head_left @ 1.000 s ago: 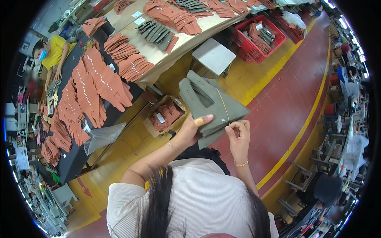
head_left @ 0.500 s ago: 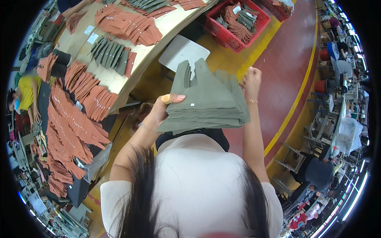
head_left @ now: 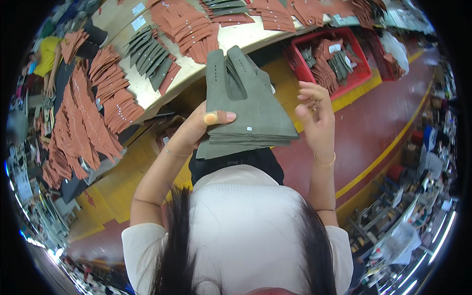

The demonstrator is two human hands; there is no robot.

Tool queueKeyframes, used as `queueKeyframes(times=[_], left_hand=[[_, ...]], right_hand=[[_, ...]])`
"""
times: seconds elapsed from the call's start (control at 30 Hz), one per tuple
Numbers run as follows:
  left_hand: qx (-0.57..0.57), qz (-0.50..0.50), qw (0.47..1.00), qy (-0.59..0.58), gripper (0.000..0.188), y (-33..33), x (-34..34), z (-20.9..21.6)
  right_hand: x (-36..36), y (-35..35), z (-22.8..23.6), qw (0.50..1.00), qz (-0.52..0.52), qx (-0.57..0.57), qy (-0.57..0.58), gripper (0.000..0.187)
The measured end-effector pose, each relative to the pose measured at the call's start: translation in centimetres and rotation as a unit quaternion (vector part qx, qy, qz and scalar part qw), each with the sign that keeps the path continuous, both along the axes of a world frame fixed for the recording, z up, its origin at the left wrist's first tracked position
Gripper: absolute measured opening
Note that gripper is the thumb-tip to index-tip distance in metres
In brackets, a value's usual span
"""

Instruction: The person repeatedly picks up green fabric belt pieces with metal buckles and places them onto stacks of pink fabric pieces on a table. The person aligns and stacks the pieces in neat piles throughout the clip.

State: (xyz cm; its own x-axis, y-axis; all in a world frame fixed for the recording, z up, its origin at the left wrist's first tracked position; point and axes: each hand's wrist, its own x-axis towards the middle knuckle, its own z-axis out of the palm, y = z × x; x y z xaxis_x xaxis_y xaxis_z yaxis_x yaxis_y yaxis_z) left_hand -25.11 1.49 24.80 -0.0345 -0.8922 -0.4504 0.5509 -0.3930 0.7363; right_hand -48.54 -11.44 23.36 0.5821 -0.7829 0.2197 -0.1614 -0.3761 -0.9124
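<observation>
A stack of olive-green cut fabric pieces is held up in front of my waist. Each piece has two prongs at the far end with a notch between them, rows of small holes and a tiny white sticker on the top one. My left hand grips the stack's left edge, thumb with a yellowish band lying on top, the other fingers hidden beneath. To the right of the stack, my right hand is raised with its fingers apart and curved, touching nothing.
Ahead, a long pale table bears rust-coloured fabric stacks and a fan of green pieces. A red basket of fabric stands on the floor at far right. At far left, a person in yellow is by the rust pieces.
My right hand has gone from closed by the stack's edge to opened and apart from it. The stack now sits more evenly in my left hand. The view has turned, shifting the basket rightward.
</observation>
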Motion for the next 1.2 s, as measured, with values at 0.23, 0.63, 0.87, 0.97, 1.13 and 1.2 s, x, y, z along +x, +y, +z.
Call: queueKeyframes(times=[0.23, 0.63, 0.87, 0.97, 1.13, 1.2], left_hand=[[0.030, 0.074, 0.996, 0.048, 0.068, -2.5, -0.1, -2.9], [0.016, 0.050, 0.981, 0.189, 0.098, -2.9, 13.3, -4.8], [-0.026, 0.024, 0.985, 0.171, 0.108, -3.0, 18.9, -5.8], [-0.030, 0.022, 0.982, 0.184, 0.109, -3.5, 19.8, -6.5], [-0.029, 0.028, 0.982, 0.187, 0.104, -4.9, 20.6, -6.7], [-0.053, 0.051, 0.982, 0.175, 0.103, -5.8, 20.5, -6.8]], right_hand=[[6.2, -2.0, 1.7, 0.911, 0.265, -0.217, 0.228, 0.069], [20.8, -2.4, 1.4, 0.891, 0.255, -0.193, 0.322, 0.080], [26.6, -3.1, 0.9, 0.892, 0.260, -0.173, 0.327, 0.078], [27.8, -3.6, 0.8, 0.888, 0.262, -0.176, 0.335, 0.075], [29.3, -5.7, 0.7, 0.881, 0.279, -0.191, 0.332, 0.074], [29.8, -7.1, 0.5, 0.879, 0.288, -0.206, 0.320, 0.073]])
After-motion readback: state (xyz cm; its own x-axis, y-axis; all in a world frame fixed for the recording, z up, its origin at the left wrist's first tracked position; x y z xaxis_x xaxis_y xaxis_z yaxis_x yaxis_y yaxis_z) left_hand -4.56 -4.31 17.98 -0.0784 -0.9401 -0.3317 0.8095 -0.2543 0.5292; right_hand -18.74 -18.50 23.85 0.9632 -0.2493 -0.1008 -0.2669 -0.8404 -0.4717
